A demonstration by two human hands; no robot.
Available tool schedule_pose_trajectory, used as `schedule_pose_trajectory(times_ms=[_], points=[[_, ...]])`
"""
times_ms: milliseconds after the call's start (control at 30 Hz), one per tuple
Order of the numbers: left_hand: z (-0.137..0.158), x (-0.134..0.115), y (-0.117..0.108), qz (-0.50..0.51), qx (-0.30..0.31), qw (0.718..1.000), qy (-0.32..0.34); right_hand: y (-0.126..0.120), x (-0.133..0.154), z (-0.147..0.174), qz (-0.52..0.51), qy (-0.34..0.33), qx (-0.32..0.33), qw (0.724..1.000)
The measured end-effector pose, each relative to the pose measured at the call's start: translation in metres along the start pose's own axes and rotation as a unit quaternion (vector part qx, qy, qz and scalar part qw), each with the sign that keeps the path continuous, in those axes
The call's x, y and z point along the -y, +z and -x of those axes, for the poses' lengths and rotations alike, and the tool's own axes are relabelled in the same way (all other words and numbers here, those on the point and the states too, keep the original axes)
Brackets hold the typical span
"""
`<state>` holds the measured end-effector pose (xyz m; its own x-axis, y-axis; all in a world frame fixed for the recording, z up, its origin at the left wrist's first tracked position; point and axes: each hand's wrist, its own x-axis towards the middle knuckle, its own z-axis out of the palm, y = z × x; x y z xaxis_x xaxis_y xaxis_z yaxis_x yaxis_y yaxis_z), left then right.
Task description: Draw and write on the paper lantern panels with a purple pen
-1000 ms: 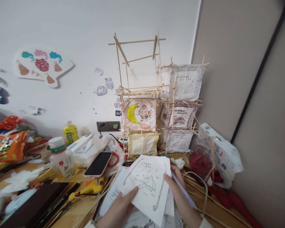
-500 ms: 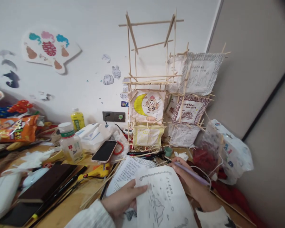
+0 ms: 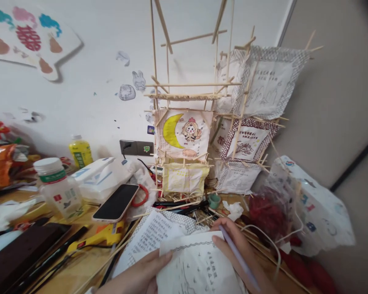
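Head view: low at the front of the wooden table (image 3: 79, 265), I see a thin white sheet (image 3: 196, 261), slightly bowed, with a wavy inked border and fine drawn lines, held between two bare hands. The left hand (image 3: 147, 267) is clamped on its left edge, thumb flat on top, the other fingers mostly hidden beneath. The right hand (image 3: 245, 247) pinches the upper right corner, thumb over the paper, with a slim, smooth purple pen (image 3: 237, 255) slanting across it. Just beyond lies a page (image 3: 155, 234) of dense handwriting. Behind that stands a boxy frame (image 3: 193, 85) of thin wooden sticks, hung with wrinkled, cloth-like panels (image 3: 187, 134), one bearing a yellow crescent. To the left rest a flat, glossy phone (image 3: 116, 203), a yellow glue gun (image 3: 98, 237) and a see-through jar (image 3: 61, 192) with a round white lid; to the right slumps a crinkled plastic bag (image 3: 319, 212).
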<state>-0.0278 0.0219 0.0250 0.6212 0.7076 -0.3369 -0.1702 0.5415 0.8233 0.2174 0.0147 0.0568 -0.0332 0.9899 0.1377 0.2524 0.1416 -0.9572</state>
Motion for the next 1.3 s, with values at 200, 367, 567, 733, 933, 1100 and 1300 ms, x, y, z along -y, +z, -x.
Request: schedule_pose_trajectory(times_ms=[200, 367, 567, 733, 933, 1100, 1300], points=[[-0.005, -0.004, -0.008, -0.077, -0.057, 0.995, -0.007, -0.009, 0.029, 0.006, 0.027, 0.017, -0.001, 1.000], [-0.007, -0.010, -0.009, -0.238, -0.031, 0.969, 0.054, -0.006, 0.012, -0.009, 0.034, -0.005, -0.015, 0.999], [-0.002, -0.010, -0.008, -0.409, -0.052, 0.906, 0.097, 0.005, 0.018, -0.010, 0.098, -0.110, -0.097, 0.984], [0.007, -0.024, 0.007, -0.566, 0.006, 0.804, 0.179, 0.021, 0.057, 0.002, 0.126, -0.238, -0.031, 0.963], [0.008, -0.028, 0.005, -0.556, -0.045, 0.812, 0.174, 0.047, 0.045, 0.005, 0.026, -0.177, 0.112, 0.977], [0.003, -0.025, -0.007, -0.470, -0.025, 0.880, 0.067, 0.058, 0.018, 0.009, -0.034, -0.042, 0.134, 0.989], [-0.001, -0.016, -0.001, -0.493, -0.013, 0.857, 0.148, 0.058, 0.036, 0.012, 0.010, -0.098, 0.086, 0.991]])
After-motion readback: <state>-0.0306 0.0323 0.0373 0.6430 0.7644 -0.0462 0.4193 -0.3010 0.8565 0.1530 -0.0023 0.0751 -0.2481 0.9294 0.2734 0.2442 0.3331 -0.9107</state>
